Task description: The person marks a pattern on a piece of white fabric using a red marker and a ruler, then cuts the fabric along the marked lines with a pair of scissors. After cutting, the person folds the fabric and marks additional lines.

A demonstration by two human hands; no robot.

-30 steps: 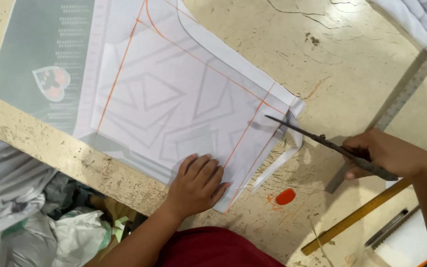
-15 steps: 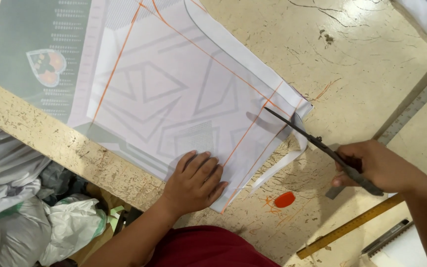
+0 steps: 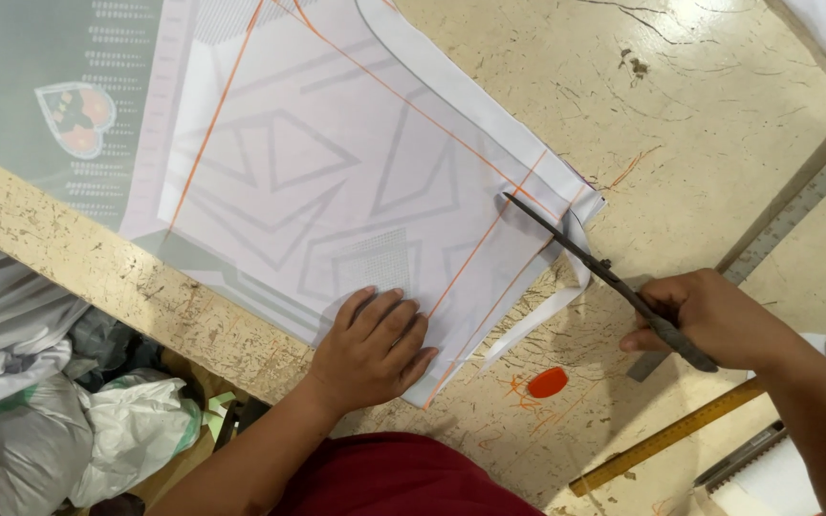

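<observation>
1. Our left hand (image 3: 372, 349) presses flat, fingers spread, on the white patterned fabric (image 3: 336, 162) at centre frame.
2. Our right hand (image 3: 714, 317) grips scissors (image 3: 590, 260), their blades at the fabric's right edge.

Tailoring workshop: worn cream cutting table (image 3: 719, 124), orange-chalked white fabric panel (image 3: 336, 162), long yellow wooden ruler (image 3: 666, 437), dark metal scissors (image 3: 604, 272).

White fabric (image 3: 336, 162) with grey geometric print and orange lines; orange chalk (image 3: 548, 382), seemingly yellow ruler (image 3: 666, 438).
</observation>
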